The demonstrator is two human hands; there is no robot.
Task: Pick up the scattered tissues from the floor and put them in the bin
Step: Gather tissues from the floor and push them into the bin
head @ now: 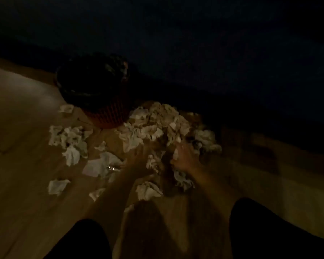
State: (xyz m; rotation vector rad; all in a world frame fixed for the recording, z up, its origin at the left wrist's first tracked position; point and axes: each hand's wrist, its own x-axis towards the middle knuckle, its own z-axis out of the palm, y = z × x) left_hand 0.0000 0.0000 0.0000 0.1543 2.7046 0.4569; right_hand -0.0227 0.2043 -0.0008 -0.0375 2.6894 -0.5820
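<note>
The scene is dark and blurred. A big pile of crumpled white tissues (157,124) lies on the floor just right of a red ribbed bin (105,116) lined with a dark bag. More tissues (69,139) are scattered to the left and near me. My left hand (138,157) and my right hand (183,157) reach into the near edge of the pile, fingers spread among the tissues. A small tissue (151,162) sits between the hands, and another (176,153) is at the right hand's fingers. Whether either hand grips anything is lost in blur.
The floor (26,184) is pale wood. A dark wall or skirting (251,109) runs behind the pile to the right. My dark-clad knees (269,230) fill the bottom corners. A flat sheet with something shiny (110,168) lies left of my left hand.
</note>
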